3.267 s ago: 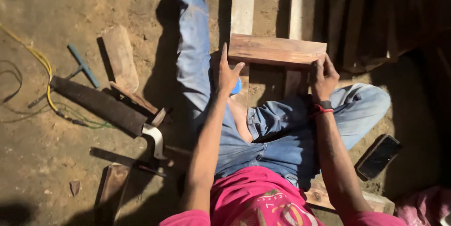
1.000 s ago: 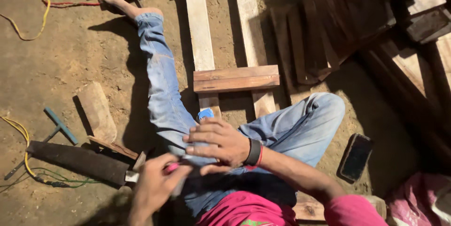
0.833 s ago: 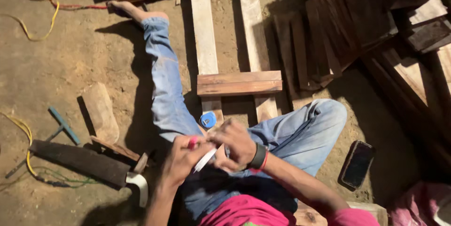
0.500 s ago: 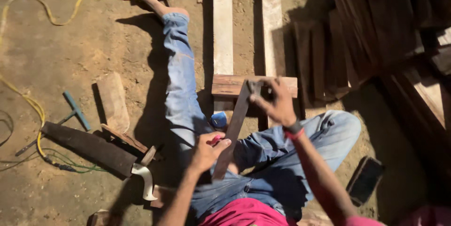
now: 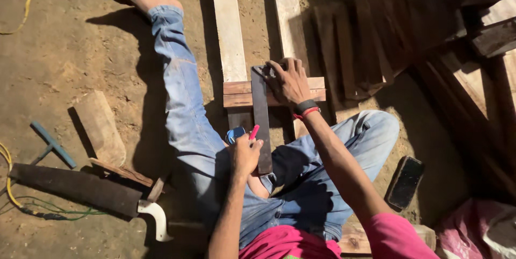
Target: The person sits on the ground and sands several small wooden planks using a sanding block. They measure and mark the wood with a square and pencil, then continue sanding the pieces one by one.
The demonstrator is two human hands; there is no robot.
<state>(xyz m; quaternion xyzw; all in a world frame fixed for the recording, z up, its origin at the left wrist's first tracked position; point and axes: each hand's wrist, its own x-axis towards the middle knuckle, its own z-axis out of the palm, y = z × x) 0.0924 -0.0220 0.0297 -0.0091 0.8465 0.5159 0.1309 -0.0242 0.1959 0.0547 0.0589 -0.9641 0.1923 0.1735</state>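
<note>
Ground: bare brown dirt floor (image 5: pixel 70 49), partly sunlit, with hard shadows; the person sits on it, legs in blue jeans, one bare foot stretched toward the top of the view.
Planks: two long pale planks (image 5: pixel 228 27) lie side by side running away from the person; a short cross board (image 5: pixel 239 93) lies across them.
Wood stack: dark boards (image 5: pixel 398 27) are piled at the right, mostly in shade.
Right hand: the right hand (image 5: pixel 287 80) presses flat on the far end of a dark metal square (image 5: pixel 261 122), fingers spread over it where it crosses the short board.
Left hand: the left hand (image 5: pixel 244 154) is closed around a pink pencil (image 5: pixel 253 132), its tip just beside the square's edge (the near end of the blade runs down past this hand).
Blue object: a small blue thing (image 5: pixel 234 134) sits just beside the left hand; its kind is unclear.
Tools at left: a handsaw (image 5: pixel 80 189) with a pale handle lies on the dirt, near a blue-handled tool (image 5: pixel 52 144) and a flat wood offcut (image 5: pixel 99 127).
Cords: a yellow cord (image 5: pixel 6 175) curls at the left edge.
Phone: a dark phone (image 5: pixel 406 182) lies on the dirt beside the right knee.
</note>
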